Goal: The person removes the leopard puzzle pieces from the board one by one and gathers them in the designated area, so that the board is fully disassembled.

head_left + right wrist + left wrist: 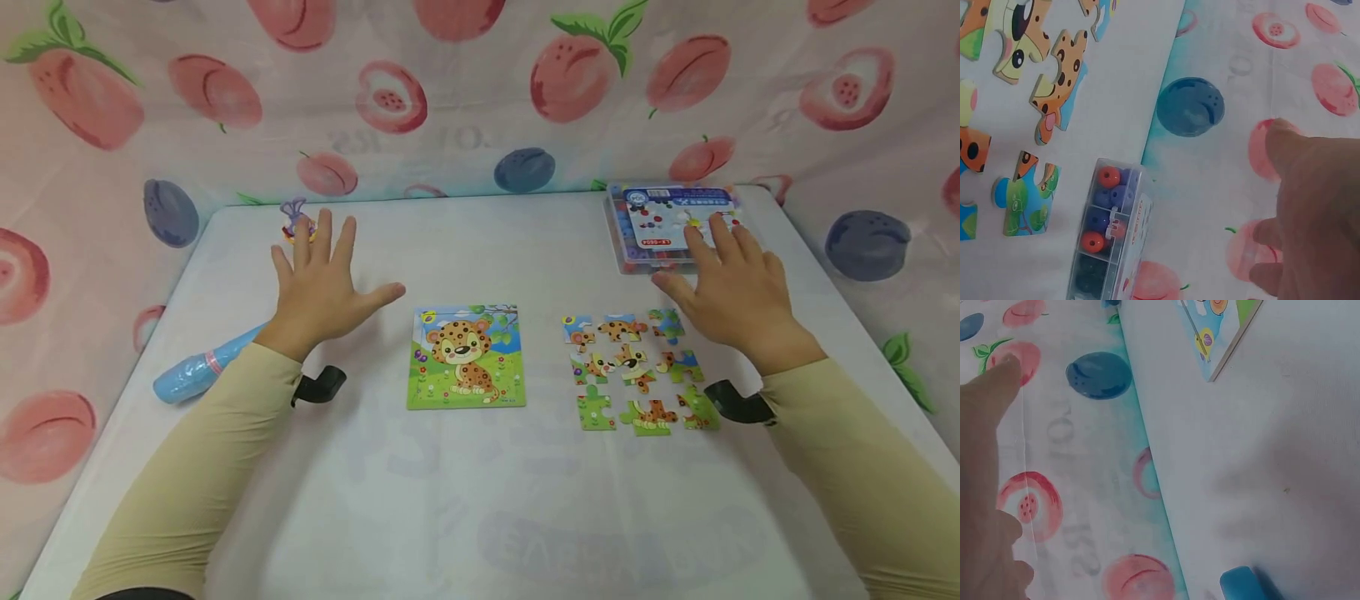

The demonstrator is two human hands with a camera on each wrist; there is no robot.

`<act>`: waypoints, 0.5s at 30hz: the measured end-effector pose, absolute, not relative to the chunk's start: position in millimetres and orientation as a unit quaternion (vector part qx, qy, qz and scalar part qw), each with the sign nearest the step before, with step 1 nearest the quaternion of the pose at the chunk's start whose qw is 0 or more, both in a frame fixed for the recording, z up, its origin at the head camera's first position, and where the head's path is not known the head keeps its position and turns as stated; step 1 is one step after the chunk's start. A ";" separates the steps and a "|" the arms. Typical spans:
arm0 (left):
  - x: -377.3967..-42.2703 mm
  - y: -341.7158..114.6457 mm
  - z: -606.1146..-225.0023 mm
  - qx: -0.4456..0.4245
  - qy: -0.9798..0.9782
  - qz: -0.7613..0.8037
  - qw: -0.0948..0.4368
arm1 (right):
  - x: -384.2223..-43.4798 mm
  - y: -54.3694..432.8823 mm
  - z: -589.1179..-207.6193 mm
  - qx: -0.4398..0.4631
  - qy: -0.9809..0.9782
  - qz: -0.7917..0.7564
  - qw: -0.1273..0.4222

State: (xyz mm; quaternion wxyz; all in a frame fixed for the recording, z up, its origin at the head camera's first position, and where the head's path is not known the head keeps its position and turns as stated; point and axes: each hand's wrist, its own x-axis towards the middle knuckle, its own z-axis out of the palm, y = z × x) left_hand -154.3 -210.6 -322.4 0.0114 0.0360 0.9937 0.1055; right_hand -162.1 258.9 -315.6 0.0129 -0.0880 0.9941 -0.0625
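My left hand [318,287] is held over the left part of the table with its fingers spread, holding nothing. Spread the same way, my right hand [738,296] is over the right side and overlaps the bead box in the head view. Between the hands lies a square leopard picture board [467,358]. To its right, several loose jigsaw pieces [633,367] sit in spaced rows, bearing parts of a leopard picture. The clear plastic bead box [626,250] stands at the back right; red and blue beads [1109,199] show through its side.
A blue wrapped, bottle-like object [191,379] lies at the left, partly behind the left forearm. A small purple and red trinket [292,215] is at the back left. A fruit-print cloth [450,100] hangs behind the white table [420,508].
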 end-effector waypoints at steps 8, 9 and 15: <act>-151.8 -213.9 -329.5 0.038 0.994 0.083 0.053 | -160.9 257.4 -321.4 -0.073 0.995 -0.046 0.056; -151.9 -214.2 -330.3 0.038 0.994 0.083 0.056 | -160.9 257.3 -321.8 -0.071 0.995 -0.045 0.058; -152.4 -214.9 -333.4 0.034 0.994 0.083 0.063 | -161.3 258.1 -324.1 -0.067 0.995 -0.046 0.066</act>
